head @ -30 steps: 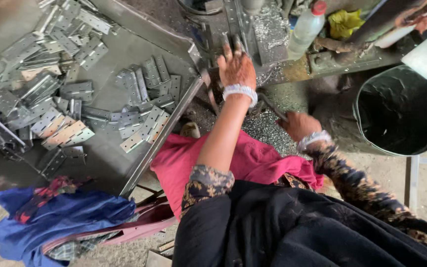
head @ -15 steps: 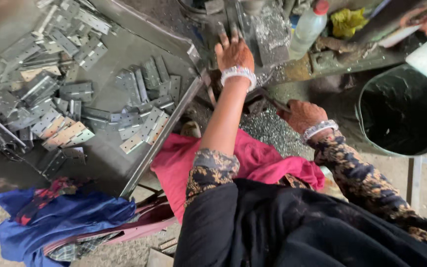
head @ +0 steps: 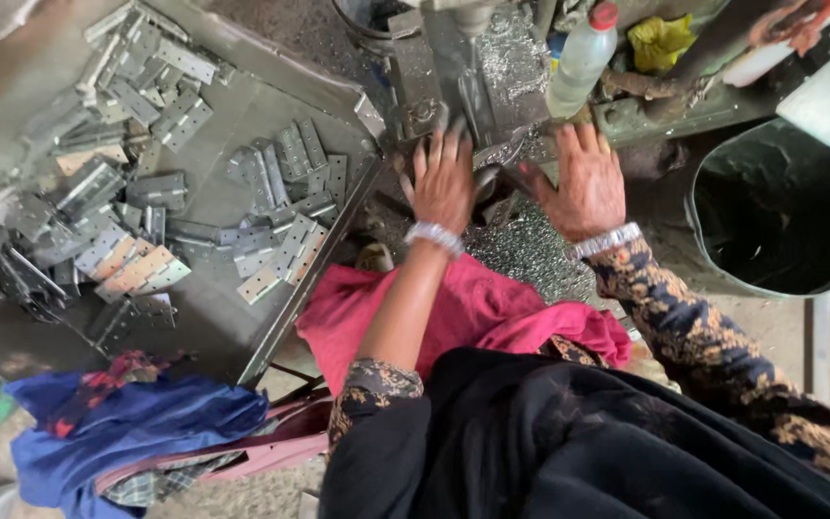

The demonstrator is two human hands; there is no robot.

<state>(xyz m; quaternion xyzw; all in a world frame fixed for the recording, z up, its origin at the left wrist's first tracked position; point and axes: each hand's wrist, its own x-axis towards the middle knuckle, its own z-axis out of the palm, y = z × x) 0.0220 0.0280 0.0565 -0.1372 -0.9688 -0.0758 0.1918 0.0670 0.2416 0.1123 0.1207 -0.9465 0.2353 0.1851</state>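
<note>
Grey metal tray [head: 242, 336] holds many hinges [head: 280, 207]. Both hands, left hand [head: 444, 183] and right hand [head: 583, 183], lie flat with loose fingers at the drill machine [head: 473, 67], positioning a small part; next needs steady pressing.

Both arms reach forward from the lower middle of the frame toward its upper centre. The left hand [head: 444, 183] lies palm down, its back to the camera, fingers spread and pointing up the frame; a pale beaded bracelet rings the wrist, and the forearm is bare up to a patterned cuff pushed near the elbow. The right hand [head: 583, 183] sits just to its right at the same height, also palm down with fingers splayed (its thumb angles in toward the left hand). A matching bracelet circles that wrist, and a dark floral sleeve covers the arm. The hands are near but apart.
</note>
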